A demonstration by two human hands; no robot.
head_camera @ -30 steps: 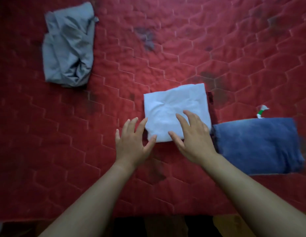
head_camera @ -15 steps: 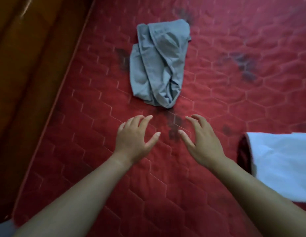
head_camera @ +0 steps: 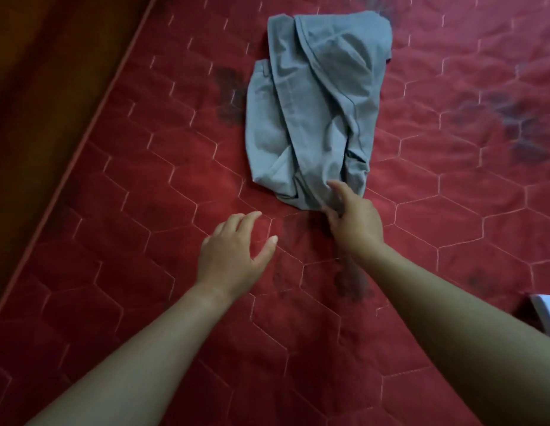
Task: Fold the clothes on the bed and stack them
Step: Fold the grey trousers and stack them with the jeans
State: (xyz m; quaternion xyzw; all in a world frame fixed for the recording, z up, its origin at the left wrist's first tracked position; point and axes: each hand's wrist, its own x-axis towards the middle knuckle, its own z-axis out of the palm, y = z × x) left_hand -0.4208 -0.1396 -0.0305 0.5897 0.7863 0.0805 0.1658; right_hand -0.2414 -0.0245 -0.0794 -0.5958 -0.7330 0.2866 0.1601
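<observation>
Red quilted bedding (head_camera: 144, 272) with a hexagon stitch fills the head view, its left edge running diagonally past dark brown wood (head_camera: 37, 87).

A crumpled grey garment (head_camera: 313, 118) lies well in from that left edge, bunched lengthwise with a hem curving across its upper part, not yet folded. A second ago both hands lay on a folded white cloth (head_camera: 547, 315) beside a folded blue piece. Now only a corner of the white cloth shows at the right edge of the view, and the blue one is out of sight. Half a second ago the two hands were spread and short of the grey garment.

The right hand (head_camera: 353, 222) has now reached the garment's near end. Its forefinger lies on the fabric and its thumb is at the hem just beside it. The other fingers are tucked out of sight, so I cannot tell whether it has actually taken hold. The left hand (head_camera: 233, 250) is over bare bedding near that end but apart from the cloth, fingers loosely spread and holding nothing.

The white piece looks finished, and the grey garment is the next one to fold. It is too bunched to fold as it lies. It will likely need to be lifted or pulled flat by its near end first, with the left hand joining in. Once folded, it has to go back across the bed to the other pieces.
</observation>
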